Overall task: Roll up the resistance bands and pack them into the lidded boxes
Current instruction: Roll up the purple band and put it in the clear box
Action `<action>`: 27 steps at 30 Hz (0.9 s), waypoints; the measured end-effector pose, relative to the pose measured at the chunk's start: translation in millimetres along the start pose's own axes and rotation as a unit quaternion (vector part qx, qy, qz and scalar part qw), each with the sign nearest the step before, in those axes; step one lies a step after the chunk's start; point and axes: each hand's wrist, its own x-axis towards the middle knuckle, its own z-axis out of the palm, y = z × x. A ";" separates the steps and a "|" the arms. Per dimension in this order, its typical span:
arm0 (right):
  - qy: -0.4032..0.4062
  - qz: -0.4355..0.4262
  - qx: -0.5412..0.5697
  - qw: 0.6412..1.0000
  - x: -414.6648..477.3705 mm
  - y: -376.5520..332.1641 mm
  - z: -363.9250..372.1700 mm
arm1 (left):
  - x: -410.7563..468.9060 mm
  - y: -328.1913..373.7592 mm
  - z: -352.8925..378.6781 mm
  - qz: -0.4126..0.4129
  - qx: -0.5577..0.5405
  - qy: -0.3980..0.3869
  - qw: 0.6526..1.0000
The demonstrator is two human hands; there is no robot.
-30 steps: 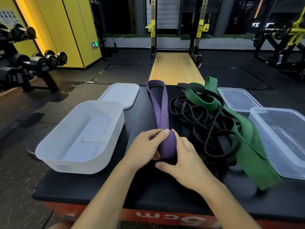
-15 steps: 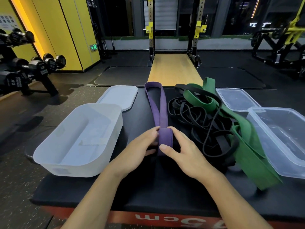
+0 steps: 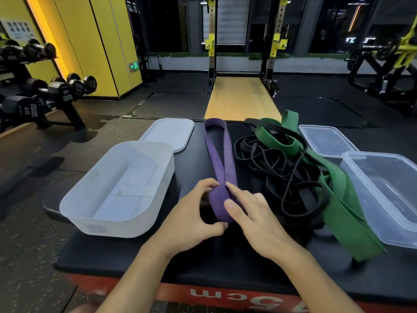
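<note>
A purple resistance band (image 3: 222, 154) lies lengthwise on the black platform, its near end wound into a small roll. My left hand (image 3: 191, 220) grips that roll from the left, thumb under it. From the right, my right hand (image 3: 252, 213) pinches the roll with thumb and forefinger. A tangle of black bands (image 3: 277, 168) and a wide green band (image 3: 338, 195) lie to the right. An open white box (image 3: 117, 190) stands at the left, its lid (image 3: 169, 132) behind it. A clear box (image 3: 388, 195) stands at the right with its clear lid (image 3: 325, 141) behind.
The black platform (image 3: 203, 263) has a red front edge near me. A dumbbell rack (image 3: 40, 93) stands on the gym floor at the left. A squat rack (image 3: 243, 48) and a wooden lifting strip lie straight ahead.
The roll at the purple band's near end has grown thicker and the free length shorter. Both hands have shifted round the roll.
</note>
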 end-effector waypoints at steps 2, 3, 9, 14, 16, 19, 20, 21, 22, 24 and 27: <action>-0.031 -0.023 -0.014 0.999 -5.0 -0.3 -1.8 | -2.0 -4.6 -1.5 -0.023 0.022 0.012 0.999; -0.044 -0.040 -0.054 0.997 -5.6 -0.9 -3.4 | -2.1 -9.0 -2.4 -0.036 0.030 0.010 0.999; -0.055 -0.111 -0.204 0.971 9.9 -6.6 11.7 | -10.5 -29.3 -12.2 -0.075 0.057 0.003 0.996; -0.012 -0.132 -0.147 0.980 11.6 0.1 6.2 | -7.2 -29.0 3.8 -0.063 0.093 0.081 0.990; 0.023 -0.134 -0.166 0.977 10.9 6.8 -2.4 | -1.2 -25.3 9.9 -0.048 0.087 0.058 0.993; 0.086 -0.118 -0.167 0.975 2.6 13.7 -11.0 | 10.6 -20.7 10.2 -0.028 0.088 0.014 0.996; 0.098 -0.108 -0.164 0.976 -0.2 15.0 -12.6 | 13.4 -21.3 9.5 -0.022 0.092 0.010 0.995; 0.102 -0.101 -0.165 0.976 -2.0 14.8 -13.3 | 14.3 -22.7 8.8 -0.019 0.101 0.008 0.995; 0.095 -0.092 -0.165 0.977 -3.4 14.3 -13.3 | 13.2 -23.9 8.4 -0.020 0.114 0.007 0.993; 0.055 -0.070 -0.160 0.983 -3.4 14.5 -13.5 | 8.7 -24.2 10.5 -0.015 0.138 0.006 0.990; 0.003 -0.057 -0.203 0.977 2.6 13.2 -14.4 | 4.0 -21.9 15.5 -0.016 0.115 0.033 0.993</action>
